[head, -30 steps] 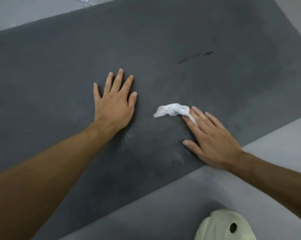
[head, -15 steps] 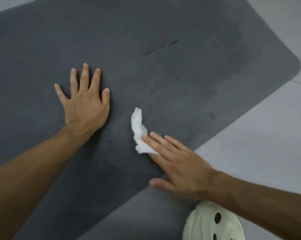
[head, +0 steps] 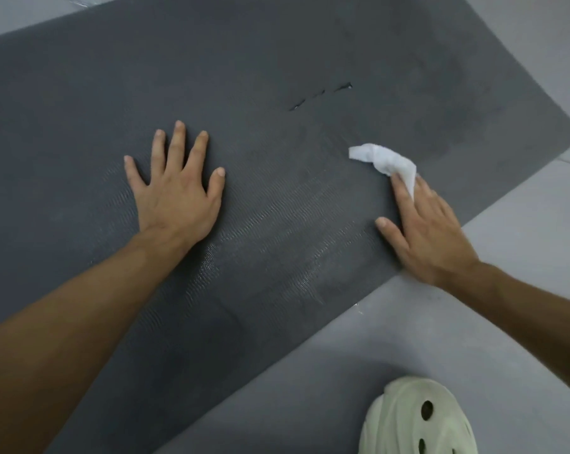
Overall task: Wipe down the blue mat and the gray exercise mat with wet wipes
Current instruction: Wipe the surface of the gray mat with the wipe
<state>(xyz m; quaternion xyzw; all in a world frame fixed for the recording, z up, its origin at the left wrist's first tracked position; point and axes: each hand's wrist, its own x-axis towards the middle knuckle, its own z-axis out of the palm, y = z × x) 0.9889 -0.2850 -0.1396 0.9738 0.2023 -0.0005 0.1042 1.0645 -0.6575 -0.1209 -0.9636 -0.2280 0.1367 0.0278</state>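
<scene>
Gray floor (head: pixel 522 257) is supporting a gray exercise mat (head: pixel 277 60). On it, the left hand (head: pixel 175 204) is pressing flat, fingers spread; the right hand (head: pixel 431 234) is pressing a wipe (head: pixel 385 160) under straight fingers.

An open lane of gray exercise mat (head: pixel 277 44) is found between the left grip (head: pixel 175 194), laid flat with fingers spread, and the right grip (head: pixel 427 234), by whose straight fingers a wet wipe (head: pixel 383 160) is pressed down near the mat's rounded corner. Beyond both, the far stretch of mat is broken only by a short tear (head: pixel 321 95). On the floor (head: pixel 522 224) along the near edge, passage is narrowed by a pale green clog (head: pixel 418 421) below the right forearm.
</scene>
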